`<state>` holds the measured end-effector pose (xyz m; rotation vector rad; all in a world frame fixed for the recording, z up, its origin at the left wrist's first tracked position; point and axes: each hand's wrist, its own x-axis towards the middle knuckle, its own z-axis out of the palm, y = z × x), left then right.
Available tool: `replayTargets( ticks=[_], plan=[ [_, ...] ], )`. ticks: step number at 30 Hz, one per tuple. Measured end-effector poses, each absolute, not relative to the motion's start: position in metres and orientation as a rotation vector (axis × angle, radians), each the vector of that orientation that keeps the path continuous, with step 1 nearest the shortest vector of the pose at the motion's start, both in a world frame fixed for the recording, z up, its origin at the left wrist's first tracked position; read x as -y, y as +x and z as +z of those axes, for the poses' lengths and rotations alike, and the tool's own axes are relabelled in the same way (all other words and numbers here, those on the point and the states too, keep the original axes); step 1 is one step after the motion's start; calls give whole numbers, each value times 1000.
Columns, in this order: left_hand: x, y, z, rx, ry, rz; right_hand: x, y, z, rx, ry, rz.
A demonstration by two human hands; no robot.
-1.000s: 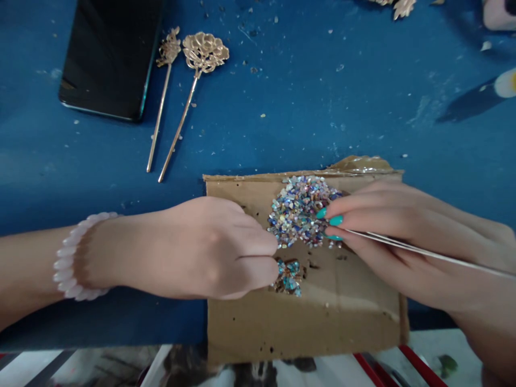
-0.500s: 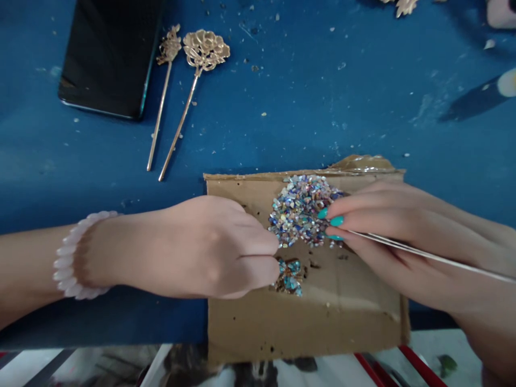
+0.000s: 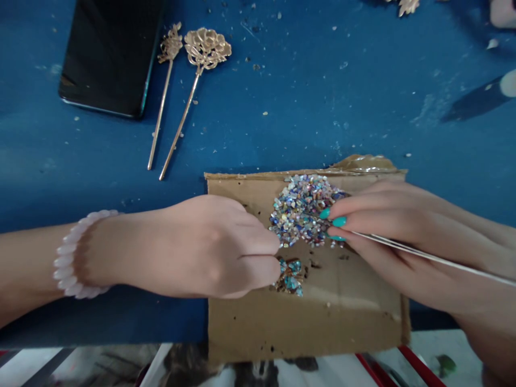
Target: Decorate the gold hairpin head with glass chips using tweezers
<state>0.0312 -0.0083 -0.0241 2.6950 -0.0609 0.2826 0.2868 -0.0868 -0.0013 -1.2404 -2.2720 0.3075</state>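
My left hand (image 3: 226,247), a pale bead bracelet (image 3: 74,255) on its wrist, is closed at the left part of a cardboard piece (image 3: 306,333). Its fingertips grip the edge of a small ornament (image 3: 291,277) set with blue-green stones. My right hand (image 3: 387,231), with turquoise nails, pinches thin metal tweezers (image 3: 423,251) at the right edge of a pile of small multicoloured stone chips (image 3: 302,209). The tweezer tips are hidden by the fingers and chips.
Two gold hairpins with flower heads (image 3: 207,49) (image 3: 171,44) lie on the blue table (image 3: 298,123) beside a black phone (image 3: 110,59). A gold piece (image 3: 408,6) lies at the top right, and a white-ended object (image 3: 508,84) at the right edge.
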Motion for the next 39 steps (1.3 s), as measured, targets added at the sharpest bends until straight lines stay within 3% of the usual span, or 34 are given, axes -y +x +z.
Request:
replayTargets(
  ticks=[39],
  plan=[
    [7,32,-21,73,2686,272,84,288,-15,2190,-1250,274]
  ],
)
